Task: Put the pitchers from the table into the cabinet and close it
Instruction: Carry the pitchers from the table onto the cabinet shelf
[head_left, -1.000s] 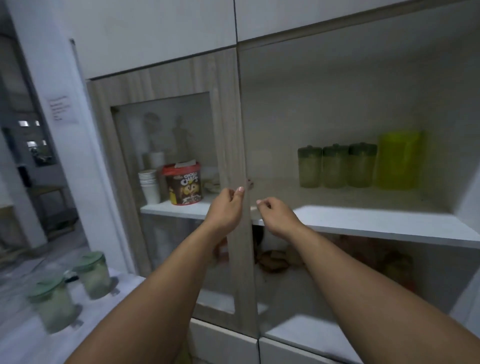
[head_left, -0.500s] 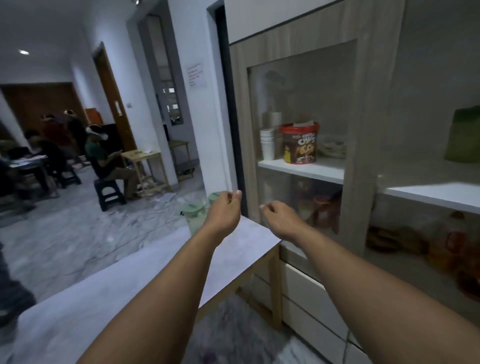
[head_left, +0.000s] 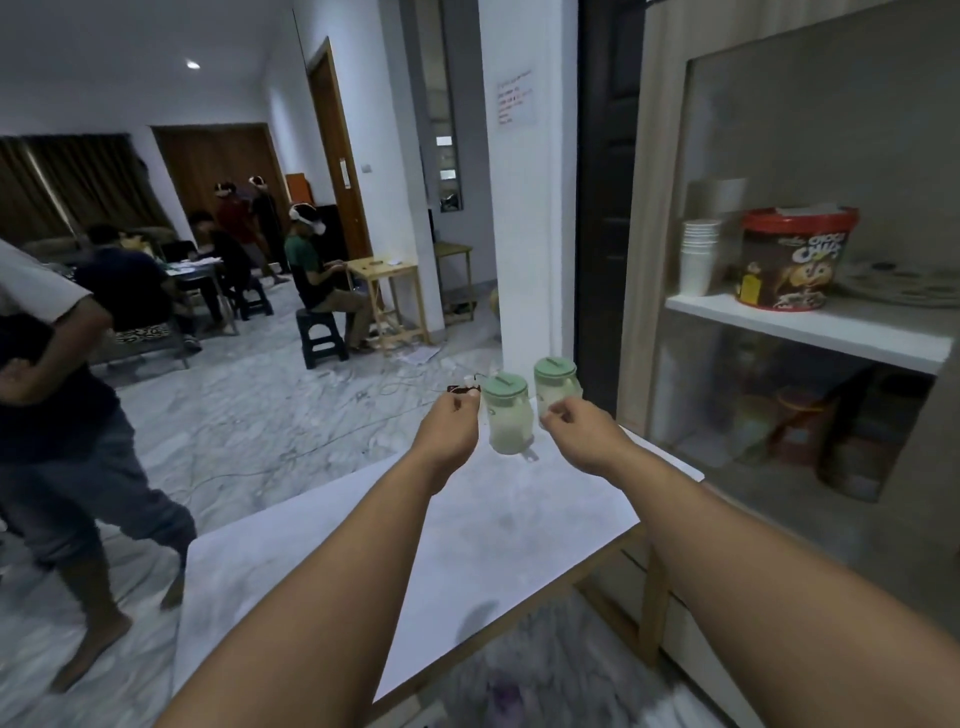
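Note:
Two small clear pitchers with pale green lids stand side by side at the far end of the white table (head_left: 467, 545). The nearer pitcher (head_left: 510, 420) is between my hands; the other pitcher (head_left: 557, 378) is just behind it to the right. My left hand (head_left: 448, 427) hovers left of the near pitcher, fingers loosely curled and holding nothing. My right hand (head_left: 582, 428) hovers right of it, partly in front of the far pitcher, also holding nothing. The cabinet (head_left: 810, 156) with its glass door stands on the right.
Behind the glass, a shelf (head_left: 810, 325) carries stacked paper cups (head_left: 698, 257) and a red-lidded cereal tub (head_left: 792, 260). A person (head_left: 67, 415) stands close at the left. Other people sit at tables further back. Cables lie on the marble floor.
The view has swung left from the open cabinet shelf to the table. Both hands left the cabinet door and now reach out beside the two pitchers.

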